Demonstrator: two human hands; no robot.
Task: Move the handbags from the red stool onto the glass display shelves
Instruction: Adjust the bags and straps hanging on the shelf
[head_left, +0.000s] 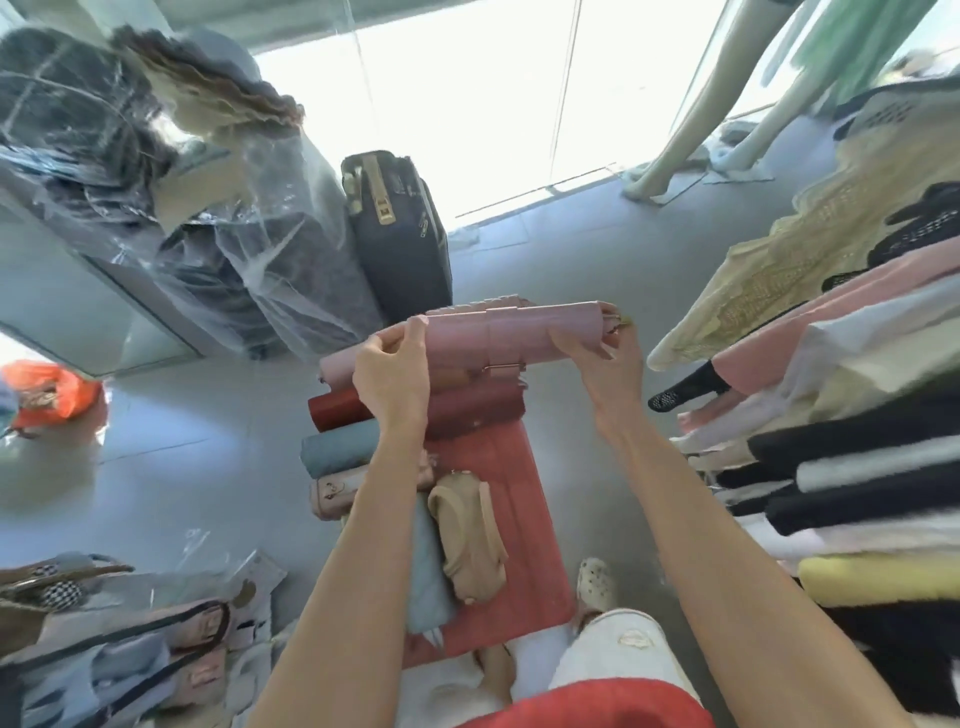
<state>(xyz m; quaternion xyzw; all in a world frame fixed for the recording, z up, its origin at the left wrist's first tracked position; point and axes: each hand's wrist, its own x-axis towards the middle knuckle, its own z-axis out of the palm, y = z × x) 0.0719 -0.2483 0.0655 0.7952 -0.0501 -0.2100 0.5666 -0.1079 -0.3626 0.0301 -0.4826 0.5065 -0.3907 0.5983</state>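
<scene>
Above the red stool, left hand and right hand grip opposite ends of the pink handbag.

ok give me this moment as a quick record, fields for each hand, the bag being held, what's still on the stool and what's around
left hand: left hand grips the left end of the pink handbag
right hand: right hand grips its right end
held bag: pink handbag, held level above the stool with both hands
stool: red stool
bags on stool: dark red handbag, grey-blue handbag, beige handbag, among others
surroundings: black suitcase behind the stool; clothes rack to the right
glass shelves: not identifiable in this view
</scene>
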